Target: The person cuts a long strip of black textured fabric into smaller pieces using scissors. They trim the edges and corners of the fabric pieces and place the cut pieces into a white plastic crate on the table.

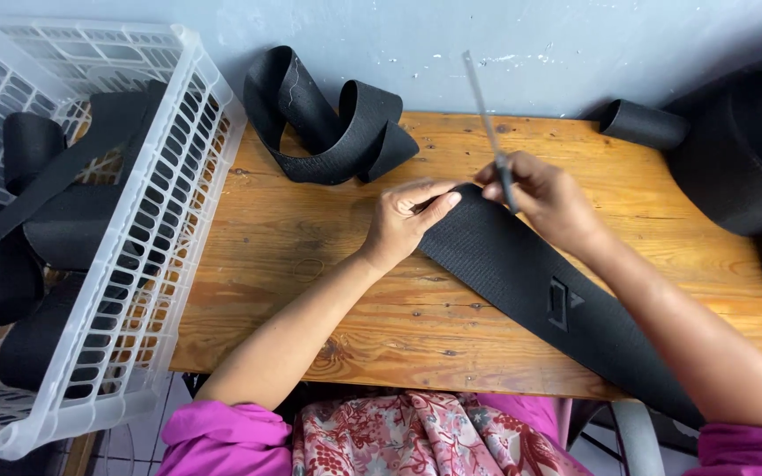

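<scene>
black woven strap point(522, 269) lies flat across the wooden tabletop point(310, 264), its long axis running diagonally from near the middle of the far half down to the near right edge, where it slides off past the person's right forearm. the left hand point(403, 220) presses its fingers together on the strap's far end, thumb and fingertips pinching the fold there; the right hand point(544, 198) meets it from the other side, touching the same end while gripping a thin grey ruler point(487, 123) that sticks up and away toward the wall. both hands are equally close to that end. a loose coil of the same strap point(328, 123) sits just beyond at the far edge, a big roll point(743, 150) fills the far right corner, and a white plastic basket point(178, 220) holding more strap butts against the left edge. bare wood lies open between basket and left hand.
</scene>
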